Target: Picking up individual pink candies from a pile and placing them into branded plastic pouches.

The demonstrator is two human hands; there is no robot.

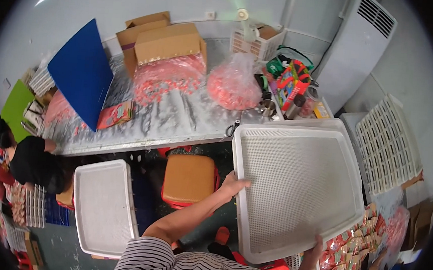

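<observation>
1. Workroom w/ long foil-covered table (177, 117); cartons, pink bagged goods on top, orange stool (189, 178) beneath.
2. Left hand (233, 182) clasps left rim of big white mesh tray (298, 191); right hand (315, 250) grips its near edge.
3. Tray held tilted over packet-filled tray (354, 245), lower right.
4. Step looks like carrying/placing the tray; next calls for levelling it, both hands firm.
5. Second white tray (103, 205) sits left, apart.
</observation>
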